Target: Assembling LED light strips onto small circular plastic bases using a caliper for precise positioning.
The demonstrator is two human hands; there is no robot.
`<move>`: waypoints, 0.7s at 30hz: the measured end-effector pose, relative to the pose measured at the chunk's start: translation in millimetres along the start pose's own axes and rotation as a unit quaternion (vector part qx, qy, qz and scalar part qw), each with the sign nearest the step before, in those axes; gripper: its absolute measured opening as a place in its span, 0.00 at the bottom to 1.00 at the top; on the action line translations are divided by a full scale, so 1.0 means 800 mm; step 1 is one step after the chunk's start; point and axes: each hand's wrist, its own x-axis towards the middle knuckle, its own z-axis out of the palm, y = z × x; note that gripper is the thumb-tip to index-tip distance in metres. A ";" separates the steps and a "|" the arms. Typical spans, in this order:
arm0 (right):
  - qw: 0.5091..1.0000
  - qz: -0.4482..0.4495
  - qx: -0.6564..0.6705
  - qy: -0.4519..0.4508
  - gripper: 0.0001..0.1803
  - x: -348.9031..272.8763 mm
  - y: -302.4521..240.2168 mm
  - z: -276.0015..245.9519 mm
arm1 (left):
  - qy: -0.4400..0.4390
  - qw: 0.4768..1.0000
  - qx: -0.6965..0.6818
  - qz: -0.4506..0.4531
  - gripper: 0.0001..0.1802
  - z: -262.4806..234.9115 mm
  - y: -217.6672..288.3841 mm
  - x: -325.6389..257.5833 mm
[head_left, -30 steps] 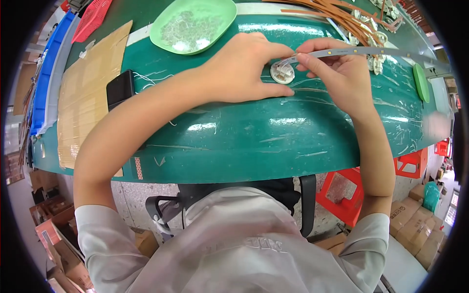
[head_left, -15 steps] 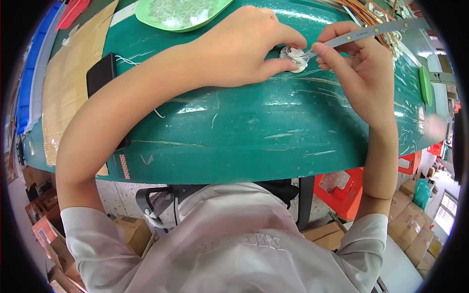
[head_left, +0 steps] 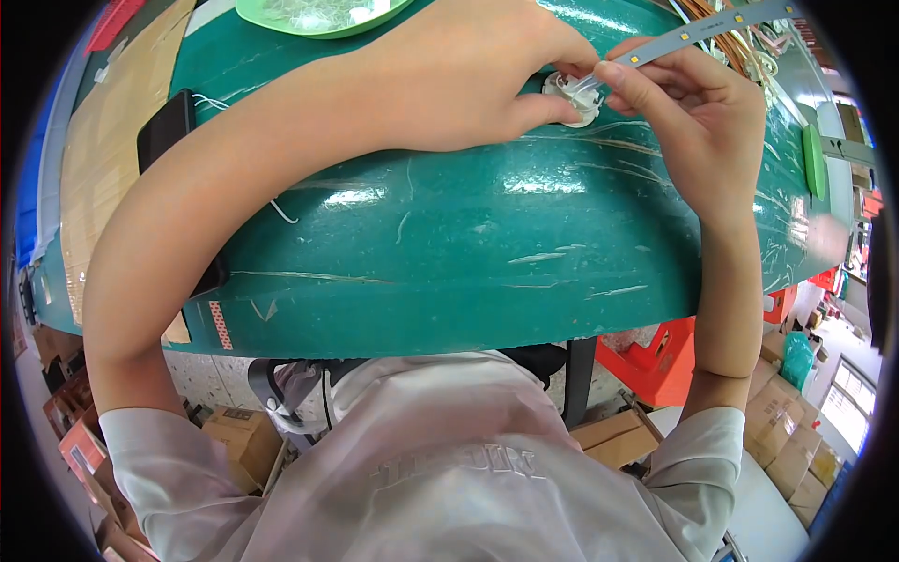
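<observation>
My left hand (head_left: 478, 80) lies over the far part of the green table, thumb and forefinger closed on the edges of a small white round plastic part (head_left: 585, 110). My right hand (head_left: 702, 117) pinches a narrow grey-white LED strip (head_left: 688, 39) near its lower end. From that pinch the strip runs up toward the far right. Its lower end, with a clear piece at the tip, reaches the white part between my two hands. Whether that end sits inside the part or only touches it, I cannot tell.
A green tray (head_left: 351, 30) of small clear pieces stands at the far edge. Left of my forearm, a black phone (head_left: 165, 129) with a white cord lies by a cardboard sheet (head_left: 101, 155). Brown strips (head_left: 698, 11) lie far right. A red stool (head_left: 670, 361) stands below the table (head_left: 449, 244).
The view has shifted slightly. The LED strip now slants more steeply, and my right fingers sit closer to the white part. Both hands keep their hold.
</observation>
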 end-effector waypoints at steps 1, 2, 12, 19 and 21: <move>1.000 0.005 0.001 0.002 0.11 0.001 0.000 0.000 | -0.001 1.000 -0.001 0.004 0.15 -0.001 0.000 0.000; 1.000 0.010 0.003 0.004 0.11 0.001 0.000 -0.001 | -0.001 1.000 0.001 0.005 0.15 -0.001 0.001 0.000; 1.000 -0.003 -0.002 -0.015 0.11 0.001 0.001 -0.001 | -0.006 1.000 0.005 0.007 0.16 0.006 -0.008 0.003; 0.999 -0.023 -0.038 -0.017 0.10 -0.001 -0.003 -0.001 | -0.006 1.000 0.011 -0.002 0.17 0.007 -0.005 0.007; 0.998 -0.026 -0.045 -0.020 0.10 0.000 -0.004 -0.001 | -0.012 1.000 0.010 -0.002 0.17 0.002 -0.002 0.006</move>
